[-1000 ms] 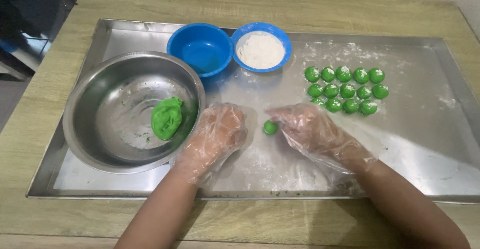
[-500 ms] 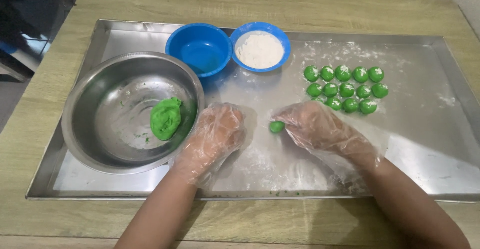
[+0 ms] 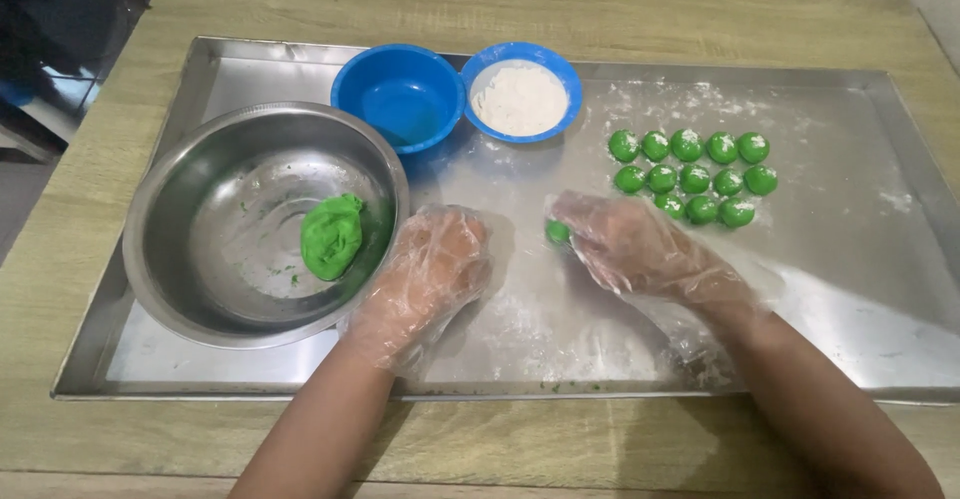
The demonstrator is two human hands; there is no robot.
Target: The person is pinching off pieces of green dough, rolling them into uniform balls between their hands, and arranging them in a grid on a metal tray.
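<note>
Small round green dough ball [image 3: 557, 231] sits on the floured steel tray [image 3: 860, 289], pinched at fingertips of the plastic-gloved right hand [image 3: 640, 249]. Gloved left hand [image 3: 435, 269] rests loosely curled and empty, just left of it, apart.

Both hands gloved: left hand [image 3: 435, 269] and right hand [image 3: 640, 249] in thin, clear, crinkly plastic gloves, loose at wrists. Forearms bare, no sleeves.

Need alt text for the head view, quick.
Gloved right hand pinches a small green dough ball on a floured steel tray; gloved left hand rests beside a steel bowl holding a green dough lump.
</note>
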